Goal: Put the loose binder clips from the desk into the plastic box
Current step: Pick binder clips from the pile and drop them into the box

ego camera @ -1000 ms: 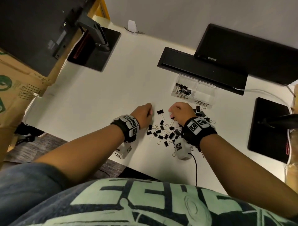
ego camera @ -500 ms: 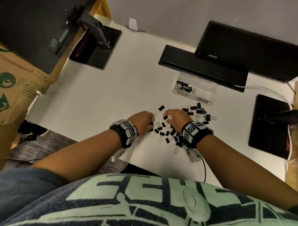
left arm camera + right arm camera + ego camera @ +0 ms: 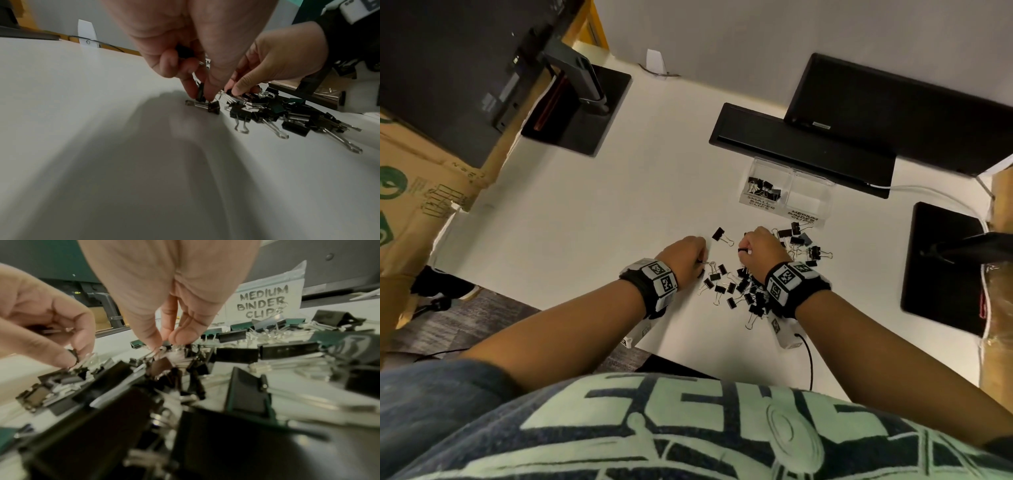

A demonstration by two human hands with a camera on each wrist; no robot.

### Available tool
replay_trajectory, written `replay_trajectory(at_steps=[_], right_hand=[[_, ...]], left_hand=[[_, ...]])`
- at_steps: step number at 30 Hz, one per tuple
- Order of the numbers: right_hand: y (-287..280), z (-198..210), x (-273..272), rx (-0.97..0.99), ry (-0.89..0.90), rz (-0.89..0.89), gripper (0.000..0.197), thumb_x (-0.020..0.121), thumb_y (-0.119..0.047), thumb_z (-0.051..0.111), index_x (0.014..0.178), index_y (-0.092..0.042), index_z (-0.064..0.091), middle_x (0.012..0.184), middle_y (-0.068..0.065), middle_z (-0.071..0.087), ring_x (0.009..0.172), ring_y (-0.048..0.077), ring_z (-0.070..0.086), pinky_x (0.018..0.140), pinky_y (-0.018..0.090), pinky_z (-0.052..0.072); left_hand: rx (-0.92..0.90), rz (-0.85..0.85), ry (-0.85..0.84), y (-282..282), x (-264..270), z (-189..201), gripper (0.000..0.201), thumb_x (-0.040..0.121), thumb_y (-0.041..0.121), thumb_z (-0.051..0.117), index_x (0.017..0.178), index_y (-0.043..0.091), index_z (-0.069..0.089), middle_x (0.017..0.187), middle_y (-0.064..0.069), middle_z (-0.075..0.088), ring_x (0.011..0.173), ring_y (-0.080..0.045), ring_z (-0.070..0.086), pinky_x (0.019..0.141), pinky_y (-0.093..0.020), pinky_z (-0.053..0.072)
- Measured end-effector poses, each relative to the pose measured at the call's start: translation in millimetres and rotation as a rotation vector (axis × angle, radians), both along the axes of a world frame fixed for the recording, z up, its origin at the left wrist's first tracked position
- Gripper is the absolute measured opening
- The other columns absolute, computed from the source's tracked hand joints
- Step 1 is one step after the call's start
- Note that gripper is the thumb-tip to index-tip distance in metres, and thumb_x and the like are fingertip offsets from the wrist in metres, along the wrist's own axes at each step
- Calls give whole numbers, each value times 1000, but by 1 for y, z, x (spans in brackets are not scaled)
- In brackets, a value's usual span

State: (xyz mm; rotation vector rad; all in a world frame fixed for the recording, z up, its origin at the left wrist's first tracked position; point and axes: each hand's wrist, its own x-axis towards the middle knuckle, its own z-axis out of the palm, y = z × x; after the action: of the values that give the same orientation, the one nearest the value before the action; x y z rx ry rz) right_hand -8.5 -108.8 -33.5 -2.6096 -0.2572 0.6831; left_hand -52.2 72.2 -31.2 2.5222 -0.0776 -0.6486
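Left grip (image 3: pixel 185 53) pinched on a small clip (image 3: pixel 200 92), right grip (image 3: pixel 170 308) pinched on clip handles (image 3: pixel 164 348), loose clips (image 3: pixel 743 291) beneath on desk (image 3: pixel 585 222), plastic box (image 3: pixel 787 192) beyond.

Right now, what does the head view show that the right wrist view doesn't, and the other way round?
Head only: the whole plastic box, small clips in its left compartment, the right one looking empty; one binder clip apart from the pile.
Right wrist only: the right hand pinching a clip's wire handle in the pile; the label reading MEDIUM BINDER CLIPS up close.
Both: the left hand gripping clips, and the loose pile on the desk.
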Motion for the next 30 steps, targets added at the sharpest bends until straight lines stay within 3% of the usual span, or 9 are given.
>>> replay_trajectory(at_steps=[4,8,13,16,18,21,25,28,30], right_hand=[[1,-1,1,-26,-8,26,14,89,-9,51,99,-3,57,109,11,48,92,27,56,74,29,42],[-3,-3,0,42,-26,-26,17,87,-5,50,102,-5,58,108,10,52,92,24,55,78,29,43],[-17,8,7,331,-38,-409,17,90,-7,53,100,-12,66,91,-1,60,76,10,56,73,23,49],[-31,27,22,525,2,-622,17,91,-8,53,101,-12,67,87,5,66,65,11,60,55,18,50],[-40,38,36,589,-19,-704,19,91,-6,52,101,-9,67,87,8,67,63,12,61,48,14,48],[-47,46,58,571,-94,-750,23,88,-1,52,101,-11,68,86,7,67,64,13,63,55,15,50],[-42,46,80,462,-145,-680,29,86,2,55,107,-12,67,83,-2,64,67,5,58,57,4,44],[-32,44,91,373,-179,-607,29,88,0,54,111,-13,65,110,6,66,96,16,63,84,22,50],[-24,43,95,289,-202,-541,31,89,-1,52,115,-13,64,121,9,61,109,21,61,88,22,46]], left_hand=[[-104,127,-27,-2,6,6,13,88,9,49,99,10,55,94,-2,57,81,-18,52,73,-29,43],[-196,338,-83,-11,32,21,14,92,12,46,96,10,58,90,0,56,80,-16,51,71,-24,36],[-240,302,-164,-37,86,46,17,93,15,47,100,9,63,93,-3,62,81,-14,53,69,-22,38],[-221,226,-180,-55,118,56,15,90,11,52,98,14,64,84,-1,60,72,-15,54,54,-19,38],[-176,169,-173,-66,135,58,18,88,7,53,97,16,65,85,0,58,72,-16,55,51,-20,38],[-120,117,-135,-75,149,59,23,88,1,50,96,17,64,91,-1,56,77,-20,56,56,-22,42],[-110,89,-139,-73,147,54,24,90,6,50,108,15,62,103,-6,62,89,-23,60,77,-27,47],[-189,111,-174,-63,134,52,24,89,6,51,107,15,64,115,-5,63,99,-20,61,83,-24,45],[-217,125,-214,-54,123,53,21,89,6,51,103,14,65,112,-5,61,97,-18,60,81,-22,41]])
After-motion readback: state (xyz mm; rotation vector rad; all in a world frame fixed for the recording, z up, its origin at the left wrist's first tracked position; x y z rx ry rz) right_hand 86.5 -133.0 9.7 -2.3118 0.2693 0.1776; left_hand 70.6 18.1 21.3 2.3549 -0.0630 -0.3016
